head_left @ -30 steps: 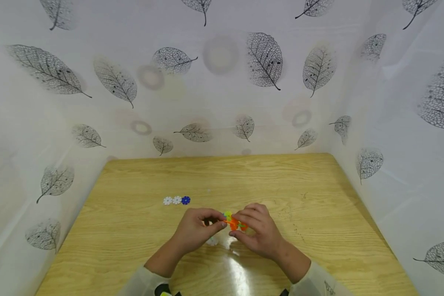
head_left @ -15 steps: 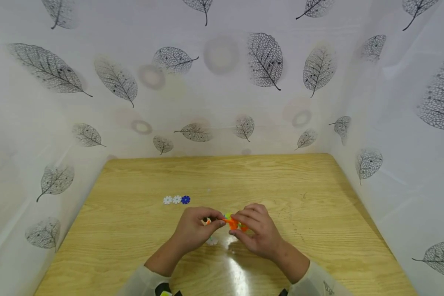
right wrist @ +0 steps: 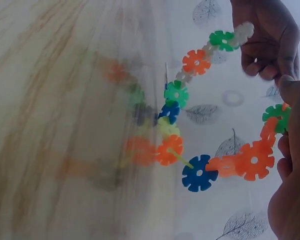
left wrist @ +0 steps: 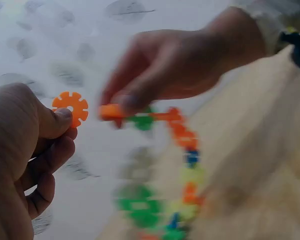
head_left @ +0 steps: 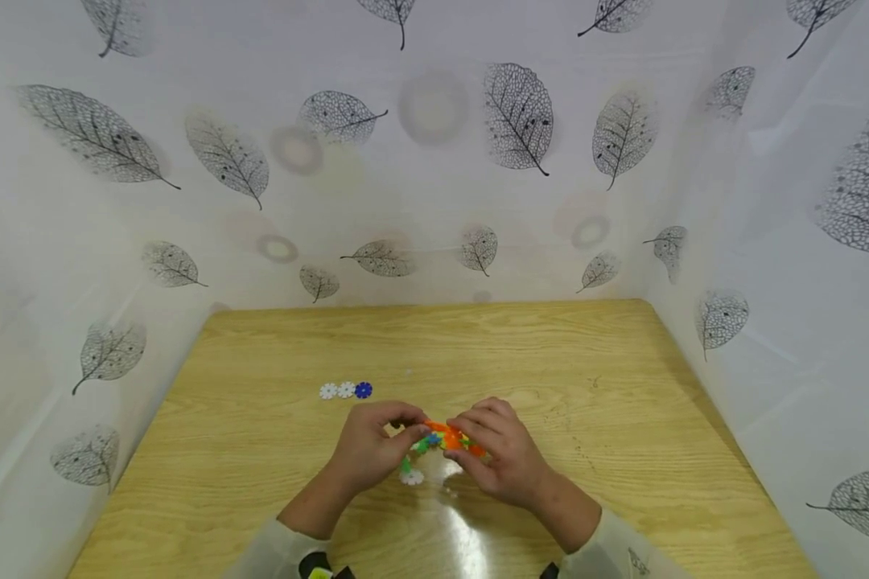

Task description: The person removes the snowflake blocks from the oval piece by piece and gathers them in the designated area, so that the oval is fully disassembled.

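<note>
A chain of slotted plastic discs (right wrist: 174, 156) is curving in the air over the table (head_left: 536, 346), green, white, orange, blue and yellow pieces linking edge to edge, with a white disc (right wrist: 247, 29) ending its far side. The right hand (head_left: 503, 454) is holding the other end, thumb and fingers pinching an orange piece (left wrist: 110, 111) next to a green one. The left hand (head_left: 372, 446) is gripping a single orange disc (left wrist: 79, 106) between thumb and forefinger, its other fingers curling in below. That disc is standing just beside the right hand's piece in the left wrist view — though the head view is blending the orange parts together, so whether they are touching is hard to tell. Beyond the left hand, two white discs (head_left: 328, 392) and a dark blue disc (head_left: 364, 391) are lying in a short row, the blue one rightmost. Pale sleeves (head_left: 278, 551) are covering the forearms — and white sheeting (head_left: 420, 193) is surrounding the table, showing printed grey skeleton leaves and soft rings.
</note>
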The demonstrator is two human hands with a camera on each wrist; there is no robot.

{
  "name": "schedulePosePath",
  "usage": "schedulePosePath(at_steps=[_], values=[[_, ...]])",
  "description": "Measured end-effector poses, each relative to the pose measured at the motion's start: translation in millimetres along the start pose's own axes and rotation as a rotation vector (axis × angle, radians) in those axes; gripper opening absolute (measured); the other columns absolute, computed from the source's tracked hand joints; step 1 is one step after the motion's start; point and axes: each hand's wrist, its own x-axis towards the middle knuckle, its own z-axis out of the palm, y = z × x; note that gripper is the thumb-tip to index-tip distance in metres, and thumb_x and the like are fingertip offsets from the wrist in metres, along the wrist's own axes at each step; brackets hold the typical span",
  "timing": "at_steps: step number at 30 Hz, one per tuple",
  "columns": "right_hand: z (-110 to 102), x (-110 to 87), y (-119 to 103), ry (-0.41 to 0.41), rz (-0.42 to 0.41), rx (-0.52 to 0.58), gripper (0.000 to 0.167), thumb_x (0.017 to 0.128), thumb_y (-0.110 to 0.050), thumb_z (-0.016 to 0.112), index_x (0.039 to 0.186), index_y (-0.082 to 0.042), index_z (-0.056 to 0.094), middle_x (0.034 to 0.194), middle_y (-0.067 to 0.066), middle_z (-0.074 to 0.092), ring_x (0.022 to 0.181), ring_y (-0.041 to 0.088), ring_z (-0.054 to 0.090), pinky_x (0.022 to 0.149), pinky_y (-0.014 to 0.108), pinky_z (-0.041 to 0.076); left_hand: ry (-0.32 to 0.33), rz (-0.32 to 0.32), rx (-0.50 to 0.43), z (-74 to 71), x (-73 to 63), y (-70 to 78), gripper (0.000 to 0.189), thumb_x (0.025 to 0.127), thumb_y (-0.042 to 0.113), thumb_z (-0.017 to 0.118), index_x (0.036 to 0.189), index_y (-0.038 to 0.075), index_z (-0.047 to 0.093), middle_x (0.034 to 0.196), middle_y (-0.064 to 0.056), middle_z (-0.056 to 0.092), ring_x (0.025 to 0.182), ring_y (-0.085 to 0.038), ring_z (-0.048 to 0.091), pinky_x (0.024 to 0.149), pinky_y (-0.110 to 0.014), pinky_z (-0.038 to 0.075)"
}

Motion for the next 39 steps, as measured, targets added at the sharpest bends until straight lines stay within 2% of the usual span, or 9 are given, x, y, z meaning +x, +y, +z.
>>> schedulePosePath(at_steps=[3,5,10,15,25,32,39], values=[[-3,-7.1,3,-0.007,0.060,-0.012,0.032,0.095,-0.027,0.078,0.115,-0.002,0.075,0.106,0.007,0.074,0.095,0.025,0.062,0.088,0.038,0.049,0.098,-0.001,0.004,-14.6,2.4,-0.6,0.012,0.090,0.006,0.081,0.093,0.017,0.079,0.086,0.009,0.076,0.075,-0.009,0.068,0.072,-0.030,0.056],[-6,-12.0,5,0.002,0.088,-0.015,0.032,0.095,-0.027,0.078,0.114,-0.002,0.075,0.106,0.008,0.074,0.094,0.026,0.062,0.088,0.039,0.049,0.130,-0.009,0.008,-22.8,4.5,-0.5,0.011,0.090,0.006,0.081,0.093,0.017,0.079,0.086,0.008,0.076,0.076,-0.010,0.068,0.073,-0.031,0.056],[-7,-17.2,11,0.008,0.084,-0.006,0.033,0.094,-0.025,0.080,0.117,-0.002,0.074,0.107,0.008,0.074,0.095,0.027,0.062,0.089,0.038,0.048,0.077,-0.085,0.009,-28.0,1.9,-2.8,0.003,0.093,0.018,0.079,0.096,0.018,0.079,0.089,0.010,0.076,0.080,-0.010,0.068,0.076,-0.031,0.056],[-6,-16.9,11,0.007,0.054,0.001,0.034,0.093,-0.024,0.080,0.118,-0.002,0.074,0.108,0.008,0.074,0.096,0.026,0.062,0.090,0.038,0.046,0.112,-0.143,0.011,-27.9,-6.3,-8.9,0.004,0.092,0.020,0.080,0.096,0.019,0.079,0.088,0.011,0.076,0.080,-0.010,0.068,0.075,-0.031,0.057],[-4,-14.9,9,0.037,-0.001,-0.012,0.034,0.095,-0.026,0.078,0.117,0.001,0.074,0.106,0.010,0.075,0.094,0.027,0.062,0.088,0.038,0.045,0.142,-0.284,0.026,-37.6,-11.6,-27.9,0.011,0.093,0.025,0.080,0.103,0.019,0.081,0.097,0.007,0.077,0.087,-0.012,0.070,0.069,-0.028,0.055],[-4,-14.4,9,0.041,-0.010,-0.024,0.034,0.096,-0.027,0.077,0.115,0.001,0.075,0.105,0.011,0.075,0.093,0.027,0.062,0.087,0.036,0.045,0.162,-0.402,0.003,-46.7,-12.5,-37.3,0.014,0.093,0.025,0.080,0.106,0.019,0.081,0.101,0.006,0.078,0.096,-0.013,0.073,0.078,-0.028,0.059],[-4,-13.2,9,0.049,-0.027,-0.028,0.034,0.096,-0.028,0.077,0.112,0.003,0.075,0.104,0.011,0.075,0.092,0.027,0.062,0.086,0.037,0.045,0.194,-0.446,-0.044,-57.6,-13.1,-45.6,0.022,0.093,0.027,0.080,0.109,0.012,0.081,0.105,-0.004,0.078,0.098,-0.015,0.073,0.081,-0.026,0.059]])
